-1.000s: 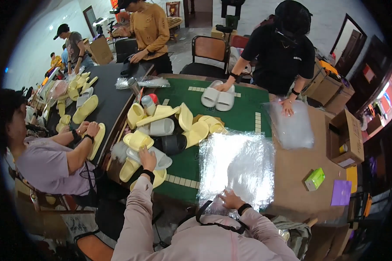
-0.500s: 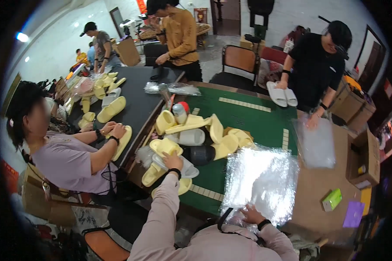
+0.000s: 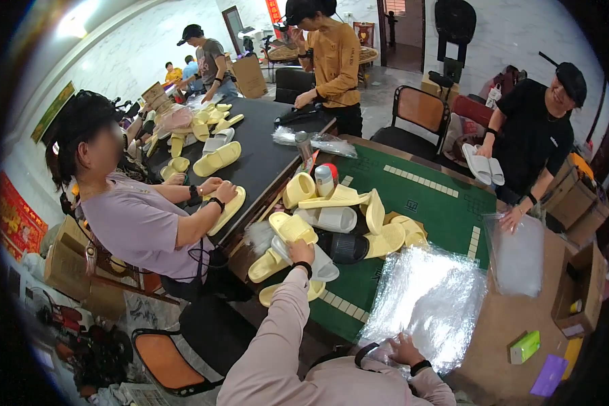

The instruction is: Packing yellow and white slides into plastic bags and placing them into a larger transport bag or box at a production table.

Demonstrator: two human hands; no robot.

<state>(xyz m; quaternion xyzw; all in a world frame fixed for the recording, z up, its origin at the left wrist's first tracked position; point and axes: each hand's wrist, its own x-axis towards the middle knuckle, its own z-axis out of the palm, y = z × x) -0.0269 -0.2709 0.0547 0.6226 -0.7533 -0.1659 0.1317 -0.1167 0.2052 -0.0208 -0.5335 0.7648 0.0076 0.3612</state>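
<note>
My left hand (image 3: 302, 252) reaches into a pile of slippers and grips the near end of a yellow slipper (image 3: 293, 228), its fingers partly hidden. Under and beside it lie a translucent whitish slipper (image 3: 323, 266) and another yellow slipper (image 3: 266, 266). A black slipper (image 3: 345, 247) sits to the right of this hand. My right hand (image 3: 404, 350) rests with fingers apart on the near edge of a stack of shiny clear plastic bags (image 3: 426, 304), which covers part of the green table mat (image 3: 413, 196).
On the left a person in lavender handles a yellow slipper (image 3: 229, 210) at a dark table (image 3: 264, 135). Across at right, a person in black holds white slippers (image 3: 484, 164) beside more clear bags (image 3: 516, 257). A cardboard box (image 3: 578, 291) and a green packet (image 3: 525, 347) lie right.
The view has swung left, so everything sits further right in it. My hands stay at the same slipper and bag stack. The person in black has raised their head.
</note>
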